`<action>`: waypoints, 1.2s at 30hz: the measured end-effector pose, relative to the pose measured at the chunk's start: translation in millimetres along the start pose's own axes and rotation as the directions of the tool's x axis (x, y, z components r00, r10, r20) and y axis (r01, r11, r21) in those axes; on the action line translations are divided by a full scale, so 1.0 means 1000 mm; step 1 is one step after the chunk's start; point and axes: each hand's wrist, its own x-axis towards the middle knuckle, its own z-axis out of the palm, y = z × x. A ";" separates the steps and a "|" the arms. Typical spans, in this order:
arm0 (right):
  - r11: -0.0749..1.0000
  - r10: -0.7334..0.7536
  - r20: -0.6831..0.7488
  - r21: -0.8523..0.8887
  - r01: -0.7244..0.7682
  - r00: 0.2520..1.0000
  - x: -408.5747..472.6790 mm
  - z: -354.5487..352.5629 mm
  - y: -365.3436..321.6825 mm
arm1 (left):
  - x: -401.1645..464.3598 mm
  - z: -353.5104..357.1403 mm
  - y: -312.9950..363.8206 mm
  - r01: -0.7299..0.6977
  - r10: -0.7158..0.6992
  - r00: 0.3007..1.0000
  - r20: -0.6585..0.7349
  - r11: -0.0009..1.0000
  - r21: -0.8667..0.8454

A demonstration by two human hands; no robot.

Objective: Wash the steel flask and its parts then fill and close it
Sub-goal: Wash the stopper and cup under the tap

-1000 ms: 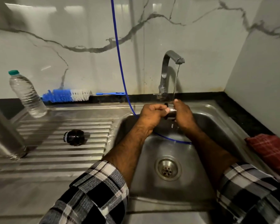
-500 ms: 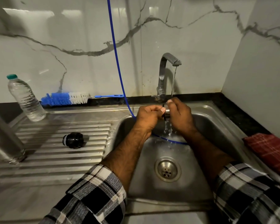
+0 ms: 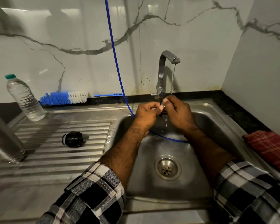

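Both hands, left hand point(image 3: 145, 114) & right hand point(image 3: 179, 113), pinch small steel part point(image 3: 162, 105) under tap point(image 3: 168, 62); no legible writing.

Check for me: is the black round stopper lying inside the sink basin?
No, the black round stopper lies on the ribbed steel draining board, left of the basin.

A: so what's sitting on your ribbed stainless steel drainboard point(image 3: 58, 160)?
B: You've got a black round stopper cap point(image 3: 72, 139) lying on its side mid-board, a tall steel flask body point(image 3: 4, 138) at the left edge, and a clear plastic water bottle with a green lid point(image 3: 23, 98) at the back. A blue-and-white bottle brush point(image 3: 64, 98) lies along the wall ledge, and a red checked cloth point(image 3: 271, 147) is on the dark counter to your right.
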 end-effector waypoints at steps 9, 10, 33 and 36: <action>0.213 0.637 0.633 0.404 -0.889 0.440 0.008 -0.026 -0.010 | -0.004 0.001 -0.004 -0.306 0.270 0.951 0.153 0.895 0.324; 0.226 0.654 0.616 0.395 -0.891 0.439 0.009 -0.024 -0.012 | -0.004 0.003 -0.003 -0.290 0.256 0.956 0.141 0.892 0.347; 0.962 -0.102 -0.065 -0.260 0.082 0.993 0.011 -0.001 -0.006 | 0.010 -0.005 -0.002 0.065 -0.071 0.996 -0.051 0.991 -0.114; 0.988 0.150 -0.084 -0.011 -0.151 0.985 0.014 0.002 -0.018 | 0.004 -0.001 0.001 -0.078 0.076 0.997 -0.030 0.994 -0.072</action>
